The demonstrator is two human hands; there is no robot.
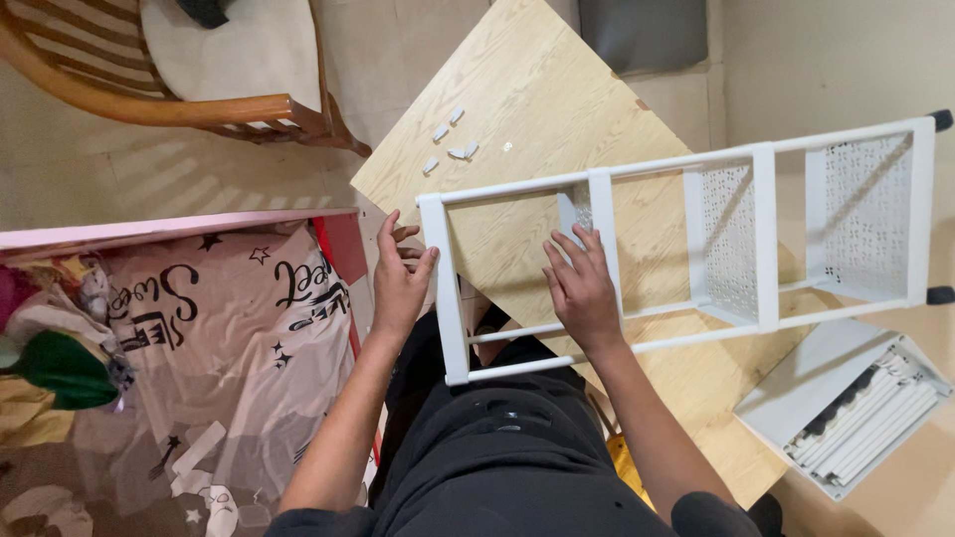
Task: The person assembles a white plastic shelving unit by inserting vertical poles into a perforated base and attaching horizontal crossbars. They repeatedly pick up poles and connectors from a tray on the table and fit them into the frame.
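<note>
Looking down from the head camera, I see a white metal shelf frame lying on its side across a light wooden board, which is tilted diagonally over the floor. The frame's long axis runs left to right and a little upward, from an end bar near my lap out to two black caster wheels at the far right. My left hand is at the near end of the frame, fingers curled loosely around the outer side of the white end bar, thumb toward the bar; it looks like a light grasp, not a tight clench. My right hand lies flat and spread open, palm down, on the second crossbar and the lower rail, pressing and holding nothing. So both hands sit at the left end of the frame, the left hand on the very end and the right hand one bay inward, with the rest of the frame stretching away to my right, past perforated white panels. Small white plastic pieces lie on the board beyond the frame, well apart from both hands. A grey tray of white tubes sits at lower right, and a wooden chair stands at upper left.
</note>
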